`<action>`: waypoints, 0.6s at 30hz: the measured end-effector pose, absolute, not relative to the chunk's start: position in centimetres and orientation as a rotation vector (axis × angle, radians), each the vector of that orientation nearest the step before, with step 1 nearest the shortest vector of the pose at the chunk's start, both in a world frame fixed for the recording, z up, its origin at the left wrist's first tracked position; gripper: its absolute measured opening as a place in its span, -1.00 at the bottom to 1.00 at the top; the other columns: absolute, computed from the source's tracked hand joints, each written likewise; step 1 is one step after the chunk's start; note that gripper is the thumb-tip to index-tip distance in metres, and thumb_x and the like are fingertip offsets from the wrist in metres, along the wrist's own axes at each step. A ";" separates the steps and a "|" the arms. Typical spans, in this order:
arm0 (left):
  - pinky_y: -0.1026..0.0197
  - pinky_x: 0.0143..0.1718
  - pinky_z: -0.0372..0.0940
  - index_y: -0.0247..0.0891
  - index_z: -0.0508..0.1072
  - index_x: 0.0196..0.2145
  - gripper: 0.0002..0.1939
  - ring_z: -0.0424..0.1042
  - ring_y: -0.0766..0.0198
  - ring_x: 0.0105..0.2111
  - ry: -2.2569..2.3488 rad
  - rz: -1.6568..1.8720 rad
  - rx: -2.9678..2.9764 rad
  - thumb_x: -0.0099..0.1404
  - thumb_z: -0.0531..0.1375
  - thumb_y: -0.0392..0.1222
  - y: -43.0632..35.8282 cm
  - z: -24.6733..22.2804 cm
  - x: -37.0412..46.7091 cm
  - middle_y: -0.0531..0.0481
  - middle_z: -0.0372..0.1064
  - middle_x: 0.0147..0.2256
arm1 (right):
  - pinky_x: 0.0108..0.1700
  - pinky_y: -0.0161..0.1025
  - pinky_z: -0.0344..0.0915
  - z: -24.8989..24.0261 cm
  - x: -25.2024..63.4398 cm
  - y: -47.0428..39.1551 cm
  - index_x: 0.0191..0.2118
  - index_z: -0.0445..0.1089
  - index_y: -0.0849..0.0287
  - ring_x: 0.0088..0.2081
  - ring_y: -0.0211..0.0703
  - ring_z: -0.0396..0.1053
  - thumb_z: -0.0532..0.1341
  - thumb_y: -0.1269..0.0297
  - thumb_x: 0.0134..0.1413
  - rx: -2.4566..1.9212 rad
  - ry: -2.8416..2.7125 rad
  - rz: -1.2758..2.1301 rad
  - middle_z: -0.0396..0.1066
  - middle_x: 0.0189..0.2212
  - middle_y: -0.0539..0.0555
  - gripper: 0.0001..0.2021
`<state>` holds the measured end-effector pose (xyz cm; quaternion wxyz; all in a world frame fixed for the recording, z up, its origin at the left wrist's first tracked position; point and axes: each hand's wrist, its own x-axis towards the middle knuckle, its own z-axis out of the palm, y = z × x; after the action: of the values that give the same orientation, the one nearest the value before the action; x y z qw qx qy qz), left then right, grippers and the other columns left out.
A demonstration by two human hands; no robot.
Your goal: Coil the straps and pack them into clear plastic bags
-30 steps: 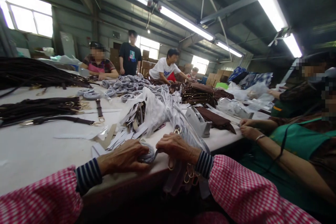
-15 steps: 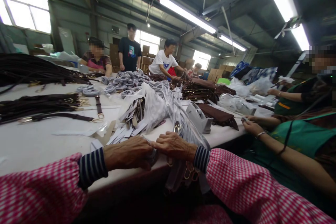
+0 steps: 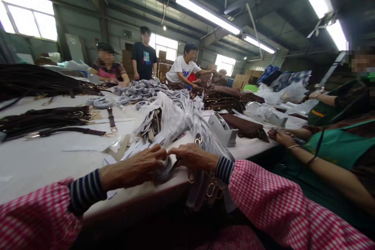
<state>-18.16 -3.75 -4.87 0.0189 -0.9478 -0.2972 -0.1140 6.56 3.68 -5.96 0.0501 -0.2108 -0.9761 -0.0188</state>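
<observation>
At the near edge of the white table (image 3: 38,168), a grey coil (image 3: 166,170) is grasped by the left hand (image 3: 136,167), by which it is partly hidden. At two o'clock from it, the right hand (image 3: 195,156) is curled; whether anything is pinched cannot be told. At twelve o'clock, strips (image 3: 151,125) are contained in a plastic bag (image 3: 173,123). Farther, toward one o'clock, cartons (image 3: 246,78) are stacked.

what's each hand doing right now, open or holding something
Left hand: closed on the grey coil.
Right hand: fingers bent beside the coil; grip cannot be told.
</observation>
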 end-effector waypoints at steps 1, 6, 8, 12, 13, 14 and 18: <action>0.14 0.03 0.24 -0.13 0.53 -0.18 -0.77 0.28 0.06 -0.02 -0.918 -0.339 -2.956 0.25 0.29 -0.41 -3.6 -5.0 -18.4 -0.05 0.37 0.02 | -0.26 -0.27 0.18 -5.7 6.5 3.9 0.25 0.30 0.08 -0.18 -0.08 0.51 0.33 0.29 0.25 -0.667 -2.962 0.012 0.57 -0.20 0.04 -0.52; 0.03 0.13 0.18 -0.07 0.54 -0.12 -0.70 0.21 -0.01 0.10 -0.979 -0.217 -3.007 0.26 0.32 -0.42 -2.7 -4.7 -19.6 -0.06 0.29 0.09 | -0.19 -0.29 0.22 -4.9 5.7 4.2 0.26 0.35 0.02 -0.10 -0.05 0.52 0.38 0.25 0.22 -0.622 -2.979 0.156 0.60 -0.14 0.04 -0.49; 0.02 0.13 0.16 -0.05 0.54 -0.11 -0.66 0.21 0.00 0.11 -0.986 -0.200 -3.000 0.28 0.28 -0.47 -2.7 -4.2 -19.9 -0.06 0.28 0.11 | -0.19 -0.28 0.23 -4.9 5.1 4.0 0.14 0.46 0.04 -0.10 -0.04 0.52 0.38 0.24 0.22 -0.587 -3.009 0.128 0.60 -0.11 0.06 -0.62; 0.03 0.12 0.18 -0.07 0.46 0.09 -0.55 0.24 -0.01 0.10 -1.096 -0.206 -3.075 0.26 0.37 -0.29 -3.3 -3.7 -19.3 -0.08 0.30 0.11 | -0.29 -0.26 0.18 -5.5 4.1 3.3 0.03 0.53 0.08 -0.25 -0.03 0.52 0.34 0.19 0.26 -0.644 -3.025 0.052 0.61 -0.25 0.09 -0.74; 0.03 0.09 0.20 -0.09 0.43 0.13 -0.52 0.25 -0.02 0.07 -1.162 -0.236 -3.065 0.28 0.37 -0.21 -3.5 -3.9 -18.8 -0.10 0.32 0.08 | -0.30 -0.25 0.18 -5.8 4.0 3.1 0.04 0.53 0.09 -0.27 -0.03 0.52 0.33 0.19 0.27 -0.665 -3.017 0.034 0.61 -0.27 0.10 -0.73; 0.03 0.04 0.22 -0.10 0.41 0.16 -0.54 0.26 -0.02 0.04 -1.241 -0.279 -3.027 0.32 0.33 -0.18 -3.7 -4.2 -18.3 -0.10 0.34 0.04 | -0.30 -0.24 0.18 -6.0 3.9 3.0 0.06 0.52 0.10 -0.27 -0.02 0.52 0.32 0.20 0.27 -0.682 -3.004 0.024 0.61 -0.25 0.12 -0.72; 0.07 -0.09 0.23 -0.14 0.47 0.06 -0.66 0.27 0.04 -0.09 -1.473 -0.474 -2.891 0.38 0.13 -0.34 -4.2 -5.9 -16.6 -0.07 0.40 -0.12 | -0.23 -0.25 0.24 -5.6 4.7 3.4 0.09 0.49 0.11 -0.22 -0.04 0.50 0.37 0.18 0.21 -0.674 -2.934 0.275 0.59 -0.19 0.11 -0.64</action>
<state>-16.60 -4.25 -5.93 -0.0689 -0.8796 -0.4481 -0.1442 4.72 3.40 -5.62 0.0594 -0.2224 -0.9689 0.0909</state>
